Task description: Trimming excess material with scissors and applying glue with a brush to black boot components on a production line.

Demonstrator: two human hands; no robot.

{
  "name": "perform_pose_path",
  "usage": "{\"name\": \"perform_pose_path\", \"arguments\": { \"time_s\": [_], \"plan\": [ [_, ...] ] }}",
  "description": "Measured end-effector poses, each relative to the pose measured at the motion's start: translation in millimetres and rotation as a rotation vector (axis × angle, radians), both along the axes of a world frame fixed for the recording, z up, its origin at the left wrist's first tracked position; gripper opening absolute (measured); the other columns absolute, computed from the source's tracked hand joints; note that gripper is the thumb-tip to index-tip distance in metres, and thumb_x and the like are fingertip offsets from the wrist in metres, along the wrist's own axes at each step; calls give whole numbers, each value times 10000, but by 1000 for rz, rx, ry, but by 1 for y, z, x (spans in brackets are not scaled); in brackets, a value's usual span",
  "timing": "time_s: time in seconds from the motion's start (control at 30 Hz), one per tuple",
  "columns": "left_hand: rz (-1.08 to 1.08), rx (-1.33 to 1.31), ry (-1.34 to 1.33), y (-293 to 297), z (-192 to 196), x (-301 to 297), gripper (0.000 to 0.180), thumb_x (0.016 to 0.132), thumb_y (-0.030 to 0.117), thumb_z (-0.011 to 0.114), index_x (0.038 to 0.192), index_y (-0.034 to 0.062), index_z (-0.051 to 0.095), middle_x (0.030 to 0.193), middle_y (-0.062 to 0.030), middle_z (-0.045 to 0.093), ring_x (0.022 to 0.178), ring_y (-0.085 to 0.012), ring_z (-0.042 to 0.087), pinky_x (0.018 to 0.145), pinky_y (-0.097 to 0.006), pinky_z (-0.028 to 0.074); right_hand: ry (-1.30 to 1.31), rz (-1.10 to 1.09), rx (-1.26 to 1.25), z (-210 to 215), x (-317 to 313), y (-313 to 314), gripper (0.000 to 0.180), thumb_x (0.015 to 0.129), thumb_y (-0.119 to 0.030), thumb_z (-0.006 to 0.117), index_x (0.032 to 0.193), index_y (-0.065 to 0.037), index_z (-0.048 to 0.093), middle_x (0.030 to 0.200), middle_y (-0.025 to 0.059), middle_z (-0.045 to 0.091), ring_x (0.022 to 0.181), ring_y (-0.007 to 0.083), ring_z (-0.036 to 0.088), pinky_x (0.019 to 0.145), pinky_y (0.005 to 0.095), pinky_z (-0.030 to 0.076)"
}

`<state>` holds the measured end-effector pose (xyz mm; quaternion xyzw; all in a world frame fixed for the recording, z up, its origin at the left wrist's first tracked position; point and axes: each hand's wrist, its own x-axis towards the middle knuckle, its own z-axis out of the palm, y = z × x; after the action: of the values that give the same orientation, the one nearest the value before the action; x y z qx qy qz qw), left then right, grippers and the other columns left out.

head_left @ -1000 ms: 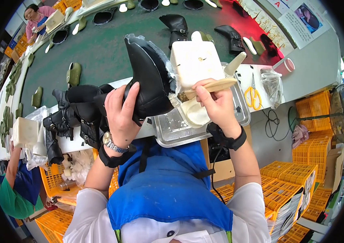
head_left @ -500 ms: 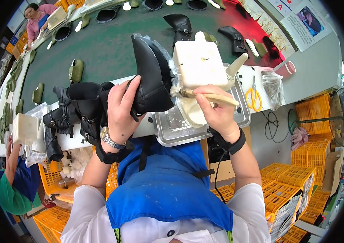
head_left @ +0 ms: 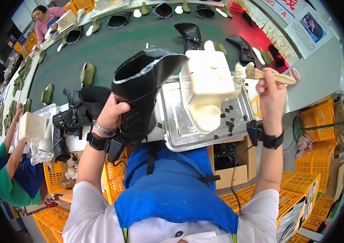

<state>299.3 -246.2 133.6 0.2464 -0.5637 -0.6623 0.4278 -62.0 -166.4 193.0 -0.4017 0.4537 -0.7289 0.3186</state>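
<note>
My left hand (head_left: 112,114) is closed around a black boot (head_left: 138,106) over the table's near edge. The boot's opening faces up, and a whitish wet band runs along the inside of its rim. In my right hand (head_left: 272,97), raised on the right, is a wooden-handled brush (head_left: 257,73) with its pale bristles pointing left. Between the hands, a cream plastic container (head_left: 210,77) with a rounded spout-like part stands in a metal tray (head_left: 176,145). Small black scraps lie in that tray.
Several black boots (head_left: 73,115) lie piled at left. Across the green work surface (head_left: 131,40) are olive shoe forms (head_left: 87,75) and more boots. Yellow-handled scissors (head_left: 255,106) lie beyond the tray. A person in green (head_left: 16,178) works at left, another in pink at far left.
The boot has turned so its opening faces up and its inside shows. My right hand has carried the brush away from it, up and to the right past the container.
</note>
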Motion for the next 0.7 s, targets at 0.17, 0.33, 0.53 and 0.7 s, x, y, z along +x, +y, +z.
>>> {"name": "perform_pose_path", "arguments": {
  "time_s": [0.17, 0.33, 0.53, 0.7],
  "plan": [
    [-370, 322, 182, 6, -46, 0, 872, 709, 543, 607, 1307, -18, 310, 1218, -229, 455, 1100, -304, 485, 946, -378, 383, 109, 119, 12, 29, -3, -11, 227, 874, -177, 547, 992, 12, 586, 688, -4, 533, 577, 44, 457, 527, 171, 369],
    [-688, 351, 68, 27, -39, -13, 917, 619, 467, 747, 1288, -15, 346, 1277, -129, 438, 1154, -206, 436, 974, -345, 349, 356, 422, 116, 49, 31, -19, 237, 862, -183, 562, 996, 9, 599, 734, 27, 578, 619, 63, 515, 565, 189, 418],
    [-871, 430, -41, 29, -50, -20, 933, 637, 540, 686, 1289, -31, 338, 1281, -135, 433, 1171, -205, 419, 981, -342, 338, 472, 790, 224, 63, 83, -11, 160, 835, -96, 559, 933, 17, 613, 760, 56, 610, 613, 74, 557, 555, 195, 455],
    [-959, 446, -2, 32, -62, -26, 928, 656, 555, 665, 1286, -43, 339, 1291, -144, 419, 1188, -213, 397, 1001, -348, 306, 426, 875, 162, 43, 108, -4, 127, 812, -110, 611, 888, -10, 633, 753, 17, 622, 644, 67, 551, 550, 198, 459]
  ]
}}
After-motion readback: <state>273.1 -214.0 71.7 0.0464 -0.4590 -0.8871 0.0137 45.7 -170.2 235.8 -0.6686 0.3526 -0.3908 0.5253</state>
